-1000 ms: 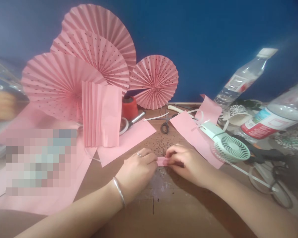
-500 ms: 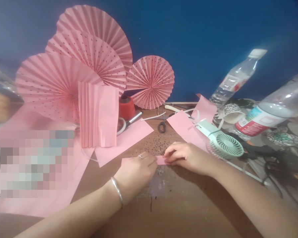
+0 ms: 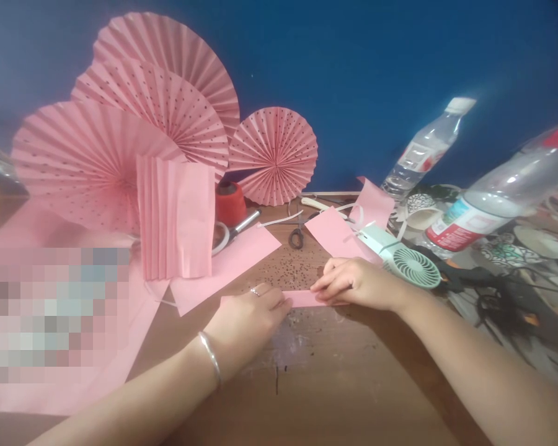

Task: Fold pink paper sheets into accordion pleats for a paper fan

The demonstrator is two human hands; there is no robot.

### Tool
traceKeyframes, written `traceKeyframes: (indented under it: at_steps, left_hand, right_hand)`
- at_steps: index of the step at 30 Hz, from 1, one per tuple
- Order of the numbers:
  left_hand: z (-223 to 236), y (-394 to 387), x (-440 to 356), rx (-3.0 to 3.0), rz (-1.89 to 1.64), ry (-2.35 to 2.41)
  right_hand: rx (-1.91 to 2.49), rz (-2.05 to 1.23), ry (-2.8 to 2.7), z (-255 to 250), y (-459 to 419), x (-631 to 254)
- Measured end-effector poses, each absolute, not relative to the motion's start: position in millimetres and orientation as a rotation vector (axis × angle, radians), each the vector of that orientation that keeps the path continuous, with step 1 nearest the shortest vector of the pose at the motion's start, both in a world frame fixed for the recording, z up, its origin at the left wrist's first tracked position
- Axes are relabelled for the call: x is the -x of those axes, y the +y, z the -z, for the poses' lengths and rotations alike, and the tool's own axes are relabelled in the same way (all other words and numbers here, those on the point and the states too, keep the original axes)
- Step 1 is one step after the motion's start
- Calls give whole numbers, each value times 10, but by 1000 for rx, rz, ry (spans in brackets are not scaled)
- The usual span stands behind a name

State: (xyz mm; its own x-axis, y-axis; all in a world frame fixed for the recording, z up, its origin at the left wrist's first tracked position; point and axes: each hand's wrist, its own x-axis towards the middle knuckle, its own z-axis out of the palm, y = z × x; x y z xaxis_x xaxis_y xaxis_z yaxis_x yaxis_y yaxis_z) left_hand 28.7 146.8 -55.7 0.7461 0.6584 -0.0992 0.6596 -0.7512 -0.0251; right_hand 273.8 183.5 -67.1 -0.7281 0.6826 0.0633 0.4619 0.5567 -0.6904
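A narrow folded strip of pink paper (image 3: pixel 301 299) lies across the wooden table in front of me. My left hand (image 3: pixel 248 325), with a ring and a silver bangle, presses on the strip's left part, fingers closed over it. Thumb and fingers of my right hand (image 3: pixel 356 284) pinch the same strip farther right. Between the two hands a short stretch of paper shows; both its ends are partly covered. Just beyond it lie many tiny dark specks (image 3: pixel 295 267) and a pair of black-handled scissors (image 3: pixel 296 238).
Pink pleated paper fans (image 3: pixel 151 118) lean against the blue wall, with an accordion-folded sheet (image 3: pixel 174 217) in front. Beside that is a red spool (image 3: pixel 231 203). A mint handheld fan (image 3: pixel 411 266), two plastic bottles (image 3: pixel 469 220) and cables (image 3: pixel 497 310) crowd the right side.
My right hand has slid a little to the right along the strip, so more paper shows between my hands. The whole view has shifted slightly.
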Motion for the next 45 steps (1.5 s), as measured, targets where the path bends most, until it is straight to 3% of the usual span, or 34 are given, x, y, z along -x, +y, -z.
traceKeyframes:
  at_steps: [9,20,34,45]
  left_hand:
    - [541,1484,-280,-2888,128,1041]
    - [487,1503,-310,-2835,46,1032]
    - [425,1510,-292,-2771,52,1025]
    - [473,1538,-249,-2810,71,939]
  right_hand:
    - [963,-874,-2545,672,1870,-2796]
    - [1113,-184,-2655,617,1617,-2384]
    - [1385,-539,-2631,547,1844,-2991]
    - [1131,-765,-2219,658,1504,-2227]
